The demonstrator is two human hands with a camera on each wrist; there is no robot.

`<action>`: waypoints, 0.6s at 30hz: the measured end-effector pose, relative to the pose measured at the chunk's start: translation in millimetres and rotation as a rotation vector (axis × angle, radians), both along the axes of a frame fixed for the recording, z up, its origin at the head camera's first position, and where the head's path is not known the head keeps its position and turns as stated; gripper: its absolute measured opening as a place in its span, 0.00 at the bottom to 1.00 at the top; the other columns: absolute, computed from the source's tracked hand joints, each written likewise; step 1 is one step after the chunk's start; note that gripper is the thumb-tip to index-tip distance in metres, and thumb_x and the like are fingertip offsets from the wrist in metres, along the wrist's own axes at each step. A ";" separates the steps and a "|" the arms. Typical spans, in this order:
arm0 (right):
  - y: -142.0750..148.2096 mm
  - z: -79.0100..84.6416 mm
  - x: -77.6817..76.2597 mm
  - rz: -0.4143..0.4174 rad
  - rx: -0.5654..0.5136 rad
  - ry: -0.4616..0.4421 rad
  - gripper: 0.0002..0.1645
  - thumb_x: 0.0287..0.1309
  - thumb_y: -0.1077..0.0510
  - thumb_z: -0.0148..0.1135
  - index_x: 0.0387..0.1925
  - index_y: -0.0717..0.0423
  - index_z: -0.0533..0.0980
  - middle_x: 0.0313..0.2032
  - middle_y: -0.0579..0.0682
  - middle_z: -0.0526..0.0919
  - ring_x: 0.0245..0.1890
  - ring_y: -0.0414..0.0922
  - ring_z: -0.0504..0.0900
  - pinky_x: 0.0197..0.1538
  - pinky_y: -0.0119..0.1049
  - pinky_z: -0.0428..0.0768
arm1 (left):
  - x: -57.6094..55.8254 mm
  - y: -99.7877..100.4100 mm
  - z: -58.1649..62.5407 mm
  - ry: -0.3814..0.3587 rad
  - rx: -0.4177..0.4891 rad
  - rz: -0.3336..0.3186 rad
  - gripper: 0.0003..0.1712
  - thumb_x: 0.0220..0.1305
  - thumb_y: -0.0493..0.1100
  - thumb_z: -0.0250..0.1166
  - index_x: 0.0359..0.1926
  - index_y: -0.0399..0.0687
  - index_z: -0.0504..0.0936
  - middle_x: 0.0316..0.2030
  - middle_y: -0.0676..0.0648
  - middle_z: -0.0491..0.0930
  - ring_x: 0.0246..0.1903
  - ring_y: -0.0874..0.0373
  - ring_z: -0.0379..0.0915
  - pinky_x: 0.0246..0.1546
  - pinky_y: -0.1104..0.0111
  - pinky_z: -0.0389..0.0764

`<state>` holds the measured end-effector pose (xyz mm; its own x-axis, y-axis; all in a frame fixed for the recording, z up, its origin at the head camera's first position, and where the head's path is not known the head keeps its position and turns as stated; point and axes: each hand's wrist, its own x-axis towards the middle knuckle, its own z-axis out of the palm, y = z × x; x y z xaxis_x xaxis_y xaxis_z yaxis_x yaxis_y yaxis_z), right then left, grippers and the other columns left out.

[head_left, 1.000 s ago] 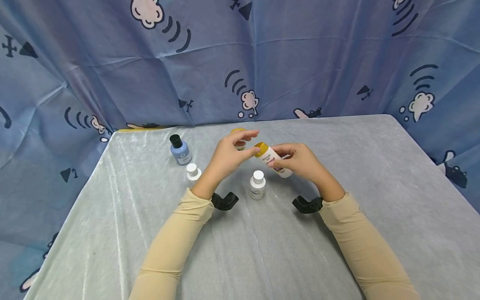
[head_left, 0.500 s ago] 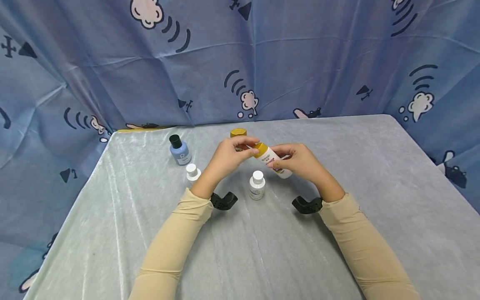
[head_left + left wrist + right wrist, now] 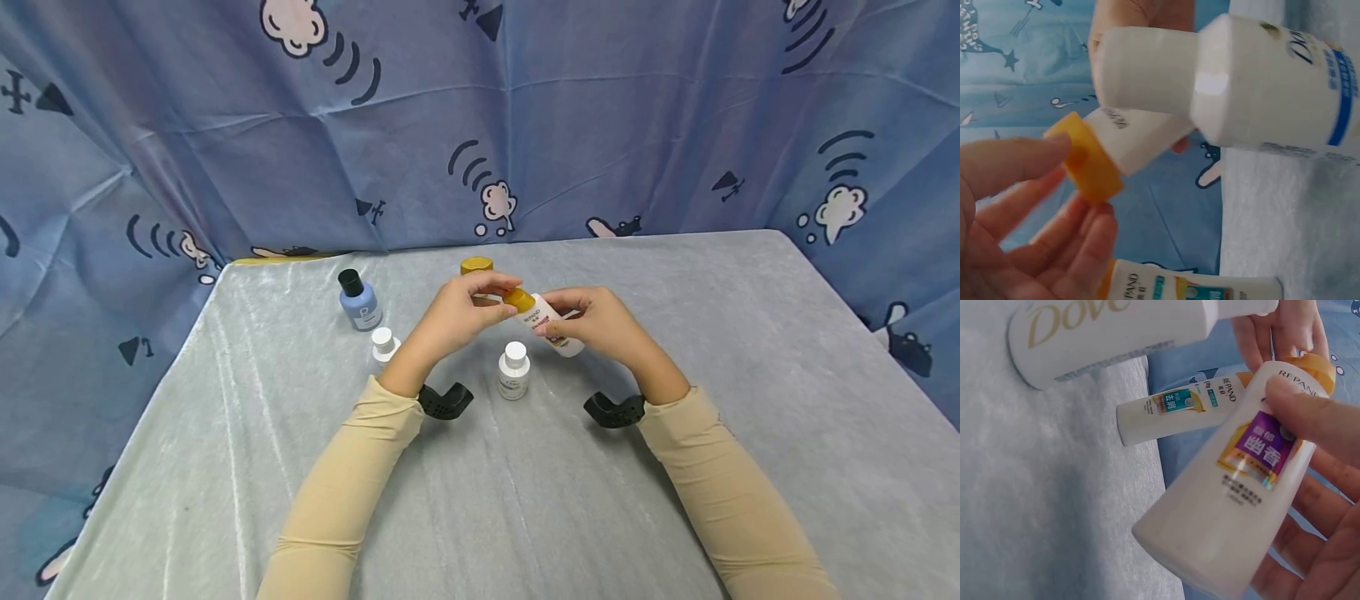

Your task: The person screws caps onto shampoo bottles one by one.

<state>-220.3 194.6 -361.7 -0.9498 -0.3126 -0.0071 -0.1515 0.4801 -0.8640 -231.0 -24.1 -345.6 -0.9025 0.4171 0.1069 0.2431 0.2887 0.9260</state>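
My right hand [image 3: 600,323] grips a white shampoo bottle [image 3: 551,325] by its body and holds it tilted above the table, top to the left. A purple label shows on this shampoo bottle [image 3: 1229,494] in the right wrist view. Its yellow cap [image 3: 519,299] is pinched between the thumb and fingers of my left hand [image 3: 461,308]; the left wrist view shows the thumb on one side of the cap [image 3: 1088,162] and fingertips on the other. Below the hands stands a white Dove bottle [image 3: 514,375] with a white cap.
Behind my left hand stands another yellow-capped shampoo bottle [image 3: 477,265], partly hidden. A blue bottle with a black cap [image 3: 362,305] stands at the left, and a white-capped bottle [image 3: 384,343] is near my left wrist. A patterned blue curtain [image 3: 637,125] hangs behind the grey-covered table [image 3: 750,333].
My left fingers have come down from above and closed on the yellow cap, which now sits at a slightly different angle, further left. The right hand has stayed in place with the bottle.
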 end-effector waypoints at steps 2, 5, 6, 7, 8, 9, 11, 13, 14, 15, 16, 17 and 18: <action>0.2 -0.6 0.1 -0.004 -0.001 0.001 0.27 0.45 0.52 0.72 0.49 0.53 0.79 0.40 0.55 0.84 0.31 0.43 0.83 0.32 0.36 0.81 | 1.1 -0.7 1.7 -0.050 -0.004 0.045 0.20 0.56 0.44 0.68 0.51 0.49 0.79 0.47 0.51 0.80 0.46 0.58 0.76 0.46 0.70 0.79; -0.2 -1.3 0.2 -0.007 -0.002 0.009 0.26 0.45 0.52 0.72 0.49 0.52 0.79 0.41 0.54 0.84 0.31 0.43 0.83 0.32 0.36 0.81 | 2.6 -0.4 3.4 -0.128 0.016 0.130 0.23 0.54 0.55 0.68 0.49 0.51 0.80 0.45 0.51 0.80 0.42 0.59 0.78 0.44 0.67 0.80; -0.6 -1.4 0.5 -0.008 -0.003 0.012 0.26 0.45 0.52 0.73 0.49 0.52 0.79 0.41 0.54 0.84 0.31 0.44 0.83 0.32 0.36 0.82 | 2.8 0.0 3.1 -0.147 0.025 0.154 0.24 0.54 0.57 0.67 0.48 0.51 0.81 0.44 0.51 0.81 0.41 0.59 0.79 0.43 0.67 0.81; -1.0 -1.7 0.5 -0.006 -0.004 0.016 0.26 0.45 0.53 0.73 0.49 0.53 0.79 0.41 0.55 0.84 0.31 0.44 0.83 0.32 0.36 0.82 | 3.1 0.5 2.8 -0.156 0.023 0.176 0.25 0.53 0.60 0.66 0.47 0.50 0.81 0.43 0.50 0.81 0.38 0.59 0.80 0.42 0.67 0.81; -1.4 -1.8 0.8 -0.005 -0.001 0.020 0.26 0.45 0.53 0.73 0.49 0.53 0.79 0.41 0.55 0.84 0.31 0.44 0.83 0.32 0.36 0.82 | 3.0 1.2 2.1 -0.162 0.023 0.190 0.26 0.53 0.62 0.66 0.45 0.49 0.82 0.42 0.50 0.81 0.36 0.59 0.81 0.41 0.66 0.82; -1.9 -1.9 1.1 -0.002 0.000 0.024 0.26 0.45 0.53 0.72 0.49 0.53 0.79 0.41 0.55 0.84 0.31 0.45 0.83 0.32 0.36 0.82 | 2.8 2.1 1.2 -0.162 0.019 0.198 0.26 0.53 0.63 0.65 0.44 0.48 0.82 0.41 0.49 0.82 0.34 0.58 0.81 0.40 0.67 0.82; -2.7 -2.1 1.5 0.003 0.012 0.036 0.25 0.45 0.53 0.72 0.49 0.53 0.79 0.41 0.54 0.84 0.31 0.45 0.83 0.33 0.36 0.82 | 2.1 3.7 -1.0 -0.148 -0.010 0.206 0.26 0.53 0.63 0.65 0.42 0.47 0.82 0.39 0.49 0.82 0.32 0.58 0.81 0.38 0.66 0.82; -3.4 -2.0 1.9 0.008 0.034 0.061 0.25 0.46 0.53 0.72 0.48 0.52 0.80 0.40 0.53 0.84 0.33 0.46 0.83 0.34 0.37 0.82 | 2.0 5.2 -2.8 -0.131 -0.052 0.206 0.26 0.53 0.63 0.65 0.41 0.47 0.82 0.37 0.49 0.83 0.29 0.58 0.81 0.35 0.66 0.82; -3.7 -1.8 2.1 0.010 0.049 0.075 0.24 0.46 0.53 0.72 0.48 0.52 0.80 0.40 0.53 0.84 0.33 0.46 0.83 0.35 0.37 0.82 | 2.2 6.1 -3.4 -0.126 -0.070 0.203 0.26 0.53 0.62 0.65 0.42 0.47 0.81 0.36 0.49 0.83 0.29 0.58 0.80 0.34 0.66 0.81; -4.0 -1.6 2.3 0.013 0.058 0.088 0.24 0.46 0.53 0.72 0.48 0.52 0.80 0.40 0.52 0.84 0.34 0.46 0.82 0.36 0.37 0.81 | 2.4 6.7 -3.9 -0.120 -0.089 0.201 0.25 0.53 0.62 0.65 0.41 0.48 0.81 0.35 0.49 0.83 0.28 0.58 0.80 0.33 0.66 0.81; -4.3 -1.2 2.5 0.015 0.069 0.100 0.24 0.47 0.53 0.71 0.48 0.52 0.80 0.40 0.52 0.84 0.35 0.46 0.82 0.37 0.37 0.81 | 2.9 7.4 -4.1 -0.114 -0.105 0.200 0.24 0.54 0.62 0.65 0.41 0.48 0.81 0.35 0.49 0.82 0.27 0.58 0.80 0.32 0.66 0.80; -4.5 -0.8 2.6 0.017 0.078 0.108 0.24 0.47 0.53 0.71 0.48 0.52 0.80 0.40 0.52 0.84 0.35 0.46 0.82 0.37 0.38 0.81 | 3.3 7.8 -4.3 -0.112 -0.117 0.199 0.24 0.54 0.61 0.65 0.41 0.49 0.81 0.34 0.49 0.82 0.27 0.58 0.79 0.31 0.67 0.79; -4.7 -0.4 2.8 0.019 0.084 0.116 0.24 0.47 0.53 0.71 0.48 0.52 0.80 0.40 0.52 0.84 0.35 0.46 0.82 0.38 0.38 0.81 | 3.7 8.2 -4.4 -0.109 -0.121 0.198 0.23 0.54 0.61 0.65 0.41 0.49 0.81 0.34 0.50 0.82 0.27 0.58 0.79 0.30 0.68 0.78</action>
<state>-217.5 189.9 -362.2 -0.9396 -0.3338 0.0756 -0.2581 0.5462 -0.7969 -227.3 -15.9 -350.0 -0.9715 0.2344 -0.0353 0.0712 0.4307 0.8997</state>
